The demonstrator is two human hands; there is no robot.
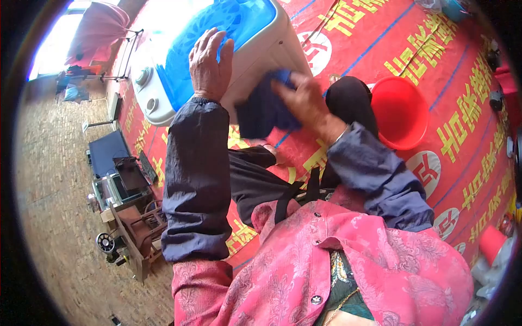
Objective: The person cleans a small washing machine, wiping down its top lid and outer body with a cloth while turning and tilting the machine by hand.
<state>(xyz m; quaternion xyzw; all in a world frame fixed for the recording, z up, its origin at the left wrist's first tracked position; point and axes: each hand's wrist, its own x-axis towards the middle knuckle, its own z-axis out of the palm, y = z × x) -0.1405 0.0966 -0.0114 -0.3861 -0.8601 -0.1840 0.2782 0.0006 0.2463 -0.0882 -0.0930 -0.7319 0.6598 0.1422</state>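
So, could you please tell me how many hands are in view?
2: the left hand over the blue lid, and the right hand holding the dark blue cloth. No others are visible.

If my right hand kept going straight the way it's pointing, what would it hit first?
Probably the washing machine's white side panel, with the navy cloth held in your right hand leading; depth is unclear, and they may already touch.
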